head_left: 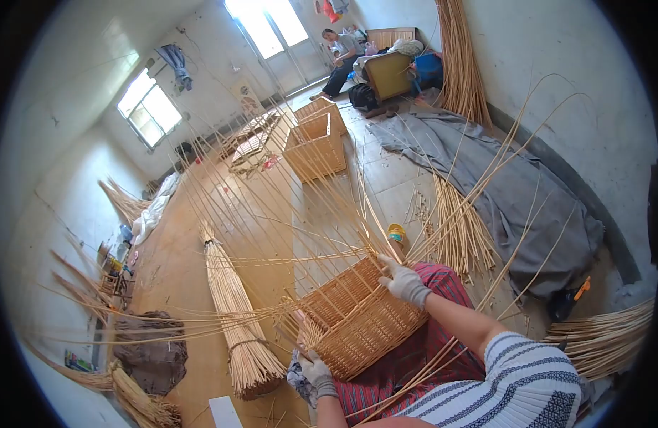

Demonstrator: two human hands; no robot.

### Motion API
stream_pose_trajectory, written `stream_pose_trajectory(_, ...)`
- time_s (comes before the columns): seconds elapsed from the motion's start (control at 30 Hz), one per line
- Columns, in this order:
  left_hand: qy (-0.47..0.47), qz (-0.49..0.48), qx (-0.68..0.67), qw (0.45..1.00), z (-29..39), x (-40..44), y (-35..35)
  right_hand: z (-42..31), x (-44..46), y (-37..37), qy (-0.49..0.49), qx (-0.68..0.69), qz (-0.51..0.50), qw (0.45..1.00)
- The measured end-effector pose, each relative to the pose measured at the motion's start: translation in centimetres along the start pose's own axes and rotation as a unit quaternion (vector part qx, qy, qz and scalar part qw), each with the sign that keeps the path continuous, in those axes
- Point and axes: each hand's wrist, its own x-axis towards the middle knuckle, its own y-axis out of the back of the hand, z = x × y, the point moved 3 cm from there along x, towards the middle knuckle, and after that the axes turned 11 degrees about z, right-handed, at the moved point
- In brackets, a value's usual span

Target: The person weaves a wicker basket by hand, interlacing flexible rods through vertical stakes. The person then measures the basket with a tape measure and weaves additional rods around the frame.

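Note:
A rectangular wicker basket [372, 324], partly woven, rests tilted on my lap. Long loose rods fan out from its upper edges in several directions. My left hand [316, 374], in a pale work glove, is closed on the basket's near left corner; a patterned cloth bunches beside it. At the far right corner, my gloved right hand [406, 282] has its fingers closed over the basket's rim, where rods come together. My fingertips there are partly hidden by the weave.
A tied bundle of rods [236, 317] lies on the floor to the left. Finished-looking wicker boxes [316, 146] stand ahead. A grey cloth [500, 207] covers a heap on the right, beside loose rods [461, 228]. Another person [342, 60] sits by the door.

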Motion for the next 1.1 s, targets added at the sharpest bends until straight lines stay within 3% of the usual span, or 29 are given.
stream_pose_trajectory(0.03, -0.004, 0.011, 0.012, 1.0, 0.3, -0.2, 0.1, 0.0, -0.6, -0.2, 0.001, -0.001, 0.0, 1.0)
stream_pose_trajectory(0.1, -0.04, 0.021, 0.017, 0.999, -0.7, -0.1, -0.4, -1.5, -2.4, 1.0, -0.102, 0.134, 0.058, 0.984)
stream_pose_trajectory(0.17, -0.045, 0.021, 0.082, 0.995, -1.0, -0.1, -0.2, -5.4, -3.1, 3.7, -0.119, 0.201, 0.053, 0.971)
stream_pose_trajectory(0.23, -0.058, 0.024, 0.088, 0.994, -1.5, 0.0, -0.1, -10.0, -3.4, 7.3, 0.124, 0.203, 0.207, 0.949)
stream_pose_trajectory(0.27, -0.069, 0.031, 0.081, 0.994, -1.3, 0.1, -0.5, -11.8, -3.6, 8.9, 0.12, 0.203, 0.211, 0.949)
stream_pose_trajectory(0.33, -0.054, 0.029, 0.099, 0.993, 0.5, -0.4, -0.3, -14.7, -3.4, 11.6, 0.128, 0.33, 0.214, 0.911)
stream_pose_trajectory(0.47, -0.034, 0.038, 0.129, 0.99, 1.0, -0.6, -0.2, -14.6, -1.3, 11.9, 0.146, 0.353, 0.24, 0.892)
stream_pose_trajectory(0.53, -0.038, 0.041, 0.131, 0.99, 0.6, -0.7, -0.3, -13.0, 0.0, 9.9, -0.084, 0.443, 0.094, 0.888)
stream_pose_trajectory(0.63, -0.058, 0.04, 0.137, 0.988, 0.5, -0.7, -0.2, -13.6, -2.3, 9.7, -0.017, 0.407, 0.086, 0.909)
stream_pose_trajectory(0.77, -0.04, 0.042, 0.17, 0.984, 1.2, -1.0, 0.0, -12.2, -2.8, 8.5, -0.072, 0.434, 0.063, 0.896)
stream_pose_trajectory(0.83, -0.013, 0.036, 0.182, 0.983, 1.6, -0.9, -0.1, -12.7, -2.8, 9.1, 0.013, 0.384, 0.111, 0.917)
stream_pose_trajectory(0.87, -0.028, 0.038, 0.164, 0.985, 1.6, -0.9, -0.1, -13.0, -2.9, 9.4, 0.012, 0.383, 0.108, 0.917)
stream_pose_trajectory(0.93, -0.036, 0.04, 0.149, 0.987, 1.0, -0.9, -0.1, -14.3, -3.2, 10.9, 0.1, 0.385, 0.161, 0.903)
stream_pose_trajectory(1.1, -0.067, 0.056, 0.138, 0.987, -0.1, -0.7, -0.3, -16.0, -3.8, 12.5, 0.1, 0.385, 0.184, 0.899)
